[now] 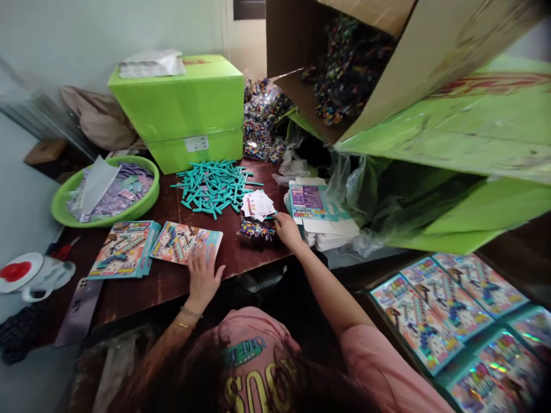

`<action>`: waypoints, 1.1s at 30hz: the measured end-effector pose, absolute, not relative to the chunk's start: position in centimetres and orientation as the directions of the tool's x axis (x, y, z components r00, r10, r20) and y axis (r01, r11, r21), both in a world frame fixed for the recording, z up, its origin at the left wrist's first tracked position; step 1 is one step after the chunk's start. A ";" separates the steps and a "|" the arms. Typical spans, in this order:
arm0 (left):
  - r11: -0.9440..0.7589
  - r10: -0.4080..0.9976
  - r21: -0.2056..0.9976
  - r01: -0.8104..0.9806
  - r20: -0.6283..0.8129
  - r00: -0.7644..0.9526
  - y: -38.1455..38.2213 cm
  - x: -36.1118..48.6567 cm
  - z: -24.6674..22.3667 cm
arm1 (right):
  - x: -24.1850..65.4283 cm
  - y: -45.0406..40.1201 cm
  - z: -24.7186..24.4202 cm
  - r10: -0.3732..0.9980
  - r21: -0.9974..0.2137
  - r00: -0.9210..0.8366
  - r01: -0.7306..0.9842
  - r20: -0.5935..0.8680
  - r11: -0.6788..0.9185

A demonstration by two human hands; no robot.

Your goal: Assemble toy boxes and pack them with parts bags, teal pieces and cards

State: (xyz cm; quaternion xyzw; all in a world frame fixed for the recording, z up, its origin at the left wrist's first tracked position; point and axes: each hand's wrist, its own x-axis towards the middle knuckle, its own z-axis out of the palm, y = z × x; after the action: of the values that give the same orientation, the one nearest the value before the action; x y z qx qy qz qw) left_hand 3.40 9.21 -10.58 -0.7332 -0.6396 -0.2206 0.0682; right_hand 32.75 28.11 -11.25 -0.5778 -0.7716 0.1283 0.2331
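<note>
Head view: the right hand reaches forward across the dark wooden bench, fingers curled down onto a small bag of multicoloured beads that lies just to its left, long axis running left to right; whether the fingers have closed on it I cannot tell. The left hand lies flat and open, palm down, on the near edge of a printed toy box, holding nothing. The right hand is plainly the nearer to the bag. Just beyond the bag sits a little heap of white cards, and beyond that a pile of teal plastic sticks (too many to count). 2 printed boxes lie side by side on the bench, the second left of the first. To the right of the right hand stands 1 stack of flattened cartons. 1 green basin of purple packets sits far left.
</note>
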 end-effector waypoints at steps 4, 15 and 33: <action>-0.493 0.845 0.140 0.859 0.313 0.434 12.1 8.7 -9.4 | 32.4 28.4 -12.4 0.950 -0.455 -0.259 0.835 0.173 0.310; -0.505 0.854 0.235 0.830 0.272 0.443 16.4 8.6 -12.9 | 33.2 25.2 -12.7 0.903 -0.362 -0.398 0.828 0.160 0.429; -0.426 0.881 0.314 0.848 0.356 0.311 14.7 9.0 -11.5 | 26.0 22.6 -12.5 0.883 -0.569 -0.304 0.678 0.358 0.465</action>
State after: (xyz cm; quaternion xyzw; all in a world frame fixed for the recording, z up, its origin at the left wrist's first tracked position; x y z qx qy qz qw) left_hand 9.02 14.69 -11.46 -0.8089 -0.5345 -0.2424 -0.0338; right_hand 26.01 22.62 -12.47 -0.4925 -0.7921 0.1577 0.3243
